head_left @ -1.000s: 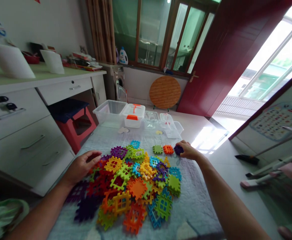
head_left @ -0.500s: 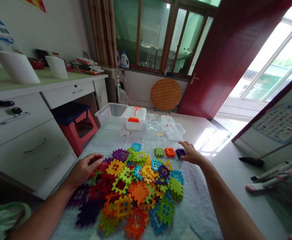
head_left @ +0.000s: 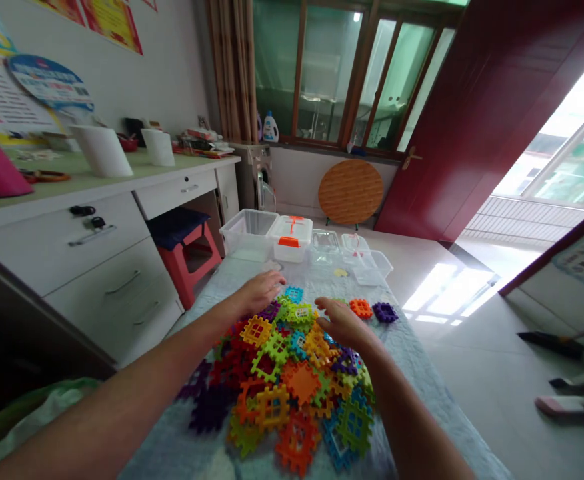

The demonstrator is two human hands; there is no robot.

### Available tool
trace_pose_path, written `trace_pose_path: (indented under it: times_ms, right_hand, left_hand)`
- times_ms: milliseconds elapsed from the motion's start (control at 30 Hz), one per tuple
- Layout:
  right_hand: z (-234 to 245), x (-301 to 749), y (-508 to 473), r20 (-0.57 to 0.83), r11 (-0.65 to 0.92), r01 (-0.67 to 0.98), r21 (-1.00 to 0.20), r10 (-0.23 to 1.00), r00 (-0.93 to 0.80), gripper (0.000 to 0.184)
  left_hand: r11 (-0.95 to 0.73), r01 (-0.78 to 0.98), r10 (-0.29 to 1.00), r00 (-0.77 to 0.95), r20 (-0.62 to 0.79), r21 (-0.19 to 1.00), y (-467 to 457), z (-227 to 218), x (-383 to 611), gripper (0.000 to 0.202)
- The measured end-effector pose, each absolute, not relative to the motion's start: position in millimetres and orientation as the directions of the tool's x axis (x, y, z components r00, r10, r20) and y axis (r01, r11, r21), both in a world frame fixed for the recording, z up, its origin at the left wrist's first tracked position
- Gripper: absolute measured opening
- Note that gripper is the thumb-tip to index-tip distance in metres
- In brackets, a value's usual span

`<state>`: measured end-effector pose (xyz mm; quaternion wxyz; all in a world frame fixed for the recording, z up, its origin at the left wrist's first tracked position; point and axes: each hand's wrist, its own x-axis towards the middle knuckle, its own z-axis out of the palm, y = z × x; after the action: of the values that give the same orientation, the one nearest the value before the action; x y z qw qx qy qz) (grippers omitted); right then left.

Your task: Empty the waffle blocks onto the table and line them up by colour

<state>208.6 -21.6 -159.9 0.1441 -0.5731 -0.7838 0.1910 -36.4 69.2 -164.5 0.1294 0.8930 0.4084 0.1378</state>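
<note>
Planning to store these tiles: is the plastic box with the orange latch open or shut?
Shut: the plastic box has its lid down, with the orange latch lying closed at the front.

Head-worn, the camera faces forward and down, close over a quilt (head_left: 415,377).

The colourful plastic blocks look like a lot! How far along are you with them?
Early on, it seems. Done: an orange piece and a purple piece lie apart from the heap of plastic blocks on the quilt. In hand: nothing I can see; the left hand and right hand are open over the heap's far side. Left: nearly all of that heap, and the clear boxes beyond show no blocks inside.
</note>
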Motion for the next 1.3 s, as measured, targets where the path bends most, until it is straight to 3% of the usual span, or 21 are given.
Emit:
trace_pose_path:
  times_ms: [167,367,700,800,900,1033,1133,1300]
  right_hand:
    - [-165,186,-7,-0.015,0.225,0.879,-0.420,0.967,-0.255,0.047]
    - [-173,187,-7,0.039,0.275,0.839,-0.469,0.956,-0.291,0.052]
    - [-174,181,-10,0.032,0.350,0.797,-0.493,0.922,-0.385,0.036]
    - [-175,179,-10,0.061,0.363,0.772,-0.522,0.919,-0.391,0.035]
    - [-178,178,-9,0.073,0.395,0.748,-0.532,0.902,-0.425,0.048]
    - [-182,176,-7,0.032,0.421,0.740,-0.524,0.878,-0.477,0.055]
    - [-184,177,-5,0.059,0.412,0.725,-0.552,0.887,-0.458,0.046]
    - [-180,184,-6,0.138,0.393,0.648,-0.653,0.902,-0.408,0.022]
  left_hand:
    - [-0.672,0.678,0.710,0.704,0.001,0.298,93,-187,18,0.035]
    - [-0.671,0.697,0.700,0.708,-0.095,0.254,96,-192,17,0.031]
    - [-0.617,0.742,0.739,0.661,-0.129,0.262,78,-181,-11,0.028]
    - [-0.581,0.756,0.772,0.629,-0.093,0.302,75,-178,-21,0.036]
    - [-0.532,0.768,0.811,0.584,-0.047,0.357,69,-173,-41,0.050]
    - [-0.357,0.724,0.898,0.440,0.004,0.590,54,-175,-87,0.055]
    - [-0.229,0.688,0.956,0.294,0.024,0.688,38,-189,-121,0.056]
    - [-0.159,0.590,0.974,0.225,0.029,0.791,13,-206,-137,0.055]
